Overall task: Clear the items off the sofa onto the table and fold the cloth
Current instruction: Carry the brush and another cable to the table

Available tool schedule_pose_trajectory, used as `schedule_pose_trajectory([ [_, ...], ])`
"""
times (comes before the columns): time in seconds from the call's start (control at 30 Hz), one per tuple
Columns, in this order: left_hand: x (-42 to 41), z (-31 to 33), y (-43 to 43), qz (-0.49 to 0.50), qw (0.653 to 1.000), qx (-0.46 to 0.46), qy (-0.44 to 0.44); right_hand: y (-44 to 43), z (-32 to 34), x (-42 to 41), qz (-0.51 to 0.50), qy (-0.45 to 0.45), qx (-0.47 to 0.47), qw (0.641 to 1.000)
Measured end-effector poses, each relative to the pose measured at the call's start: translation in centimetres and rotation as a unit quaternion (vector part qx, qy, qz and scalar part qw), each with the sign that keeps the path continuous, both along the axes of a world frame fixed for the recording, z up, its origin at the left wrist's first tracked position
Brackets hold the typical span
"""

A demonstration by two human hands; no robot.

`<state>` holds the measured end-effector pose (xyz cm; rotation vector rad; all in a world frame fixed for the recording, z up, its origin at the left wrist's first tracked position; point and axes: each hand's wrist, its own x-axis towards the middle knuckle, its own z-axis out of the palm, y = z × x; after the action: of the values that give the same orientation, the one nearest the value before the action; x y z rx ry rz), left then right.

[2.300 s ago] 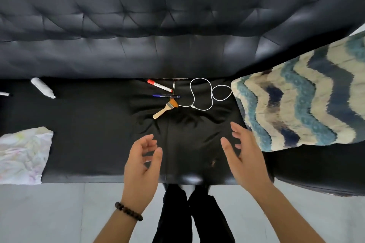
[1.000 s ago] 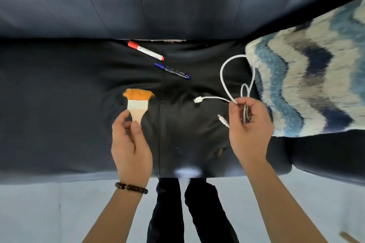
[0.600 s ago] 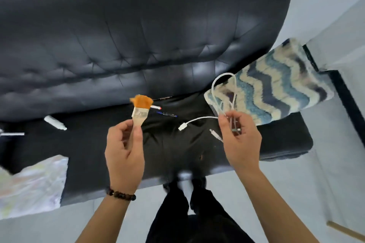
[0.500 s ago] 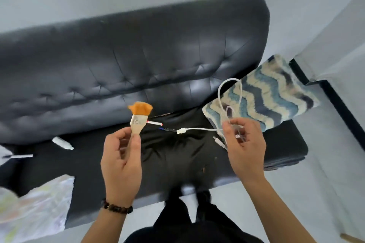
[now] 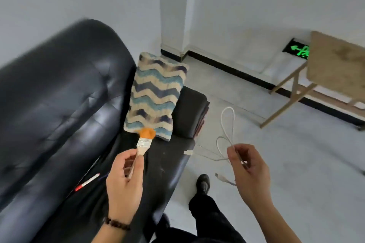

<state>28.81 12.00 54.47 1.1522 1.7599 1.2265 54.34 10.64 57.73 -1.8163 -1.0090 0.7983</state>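
Observation:
My left hand [image 5: 123, 185] grips the wooden handle of a small brush [image 5: 143, 142] with orange bristles, held upright above the black sofa [image 5: 55, 108] seat. My right hand [image 5: 248, 169] pinches a looped white cable [image 5: 227, 122] over the floor, its plugs dangling to the left and below. A red-capped marker [image 5: 87, 182] lies on the sofa seat left of my left hand, with a dark pen partly hidden beside it. The wooden table [image 5: 335, 65] stands at the far right.
A zigzag blue and cream cushion [image 5: 156, 94] leans against the sofa's right end. The grey floor spreads between sofa and table. My legs and shoes [image 5: 203, 183] are at the bottom. A green exit sign [image 5: 298, 50] glows low on the wall.
Both hands picked up the brush and the cable from the sofa seat. The view has swung right, away from the sofa toward the table, with both items carried along.

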Motion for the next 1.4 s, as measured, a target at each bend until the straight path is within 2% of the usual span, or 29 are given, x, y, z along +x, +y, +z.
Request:
schedule_pose_trajectory([
  [0.13, 8.0, 1.6, 2.4, -0.164, 0.986, 0.036, -0.013, -7.8, 1.3, 7.4, -0.185, -0.028, 0.012, 0.982],
  [0.3, 21.1, 3.4, 3.7, -0.356, 0.928, 0.104, 0.027, -16.4, 1.5, 15.6, -0.389, -0.025, 0.06, 0.919],
  [0.43, 32.3, 3.3, 2.7, -0.43, 0.892, 0.131, 0.041, -20.8, -0.9, 22.3, -0.489, -0.006, 0.075, 0.869],
  [0.6, 46.1, 3.0, 0.9, -0.459, 0.875, 0.148, 0.035, -22.6, -2.8, 33.6, -0.511, 0.034, 0.084, 0.855],
  [0.83, 60.6, 5.2, 0.8, -0.473, 0.867, 0.154, 0.017, -20.9, 1.1, 49.3, -0.495, 0.005, 0.099, 0.863],
  [1.0, 70.5, 1.9, 3.9, -0.447, 0.885, 0.13, 0.011, -17.3, -1.2, 59.6, -0.477, 0.018, 0.087, 0.875],
  [1.13, 81.5, -1.2, 7.4, -0.431, 0.896, 0.104, -0.011, -13.8, -3.4, 69.7, -0.47, 0.021, 0.066, 0.88],
  [1.4, 107.7, 2.8, 16.8, -0.505, 0.857, 0.09, -0.056, -7.6, 1.0, 92.0, -0.527, -0.02, 0.087, 0.845],
])
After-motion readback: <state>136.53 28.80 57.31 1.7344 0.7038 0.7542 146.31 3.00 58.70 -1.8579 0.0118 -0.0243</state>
